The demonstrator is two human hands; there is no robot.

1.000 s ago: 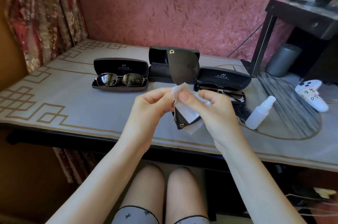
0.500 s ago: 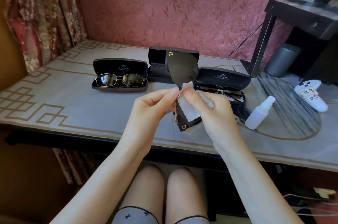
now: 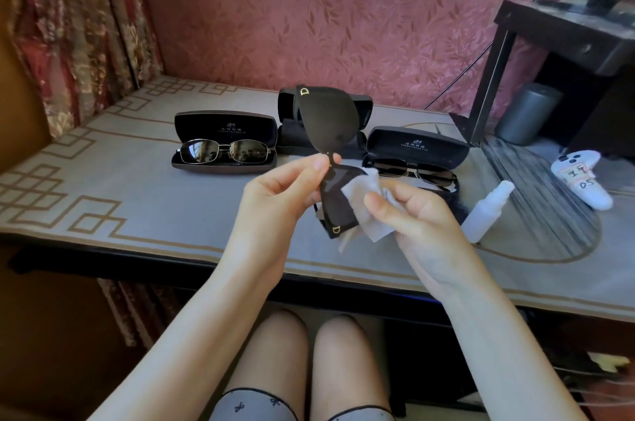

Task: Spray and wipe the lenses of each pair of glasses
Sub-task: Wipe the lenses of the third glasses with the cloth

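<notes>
dark glasses pinched at the bridge, cloth on the near lens

the left hand [image 3: 275, 200] has its fingers [image 3: 318, 164] closed narrow on the bridge of the black sunglasses [image 3: 330, 125], holding them on end above the counter [image 3: 103, 180], one lens far and high, the other near and low. the right hand [image 3: 415, 214] has its fingers [image 3: 376, 204] closed on a white cloth [image 3: 364, 190], which lies against the right side of the near lens and hangs below it.

just behind the hands, an open black case [image 3: 360, 104] sits in the middle of the counter, partly hidden by the raised lens. to the left, well apart from the hands, a metal-framed pair [image 3: 223, 151] lies in its own open case [image 3: 225, 132]. to the right, another dark pair [image 3: 415, 171] lies in a third open case [image 3: 417, 145], just beyond the right hand. a small white spray bottle [image 3: 488, 211] lies tilted on the counter just right of the right hand. further right is a white controller [image 3: 584, 180] with a handwritten label, and behind it a grey cylinder [image 3: 525, 113] under a dark stand [image 3: 494, 77].
</notes>
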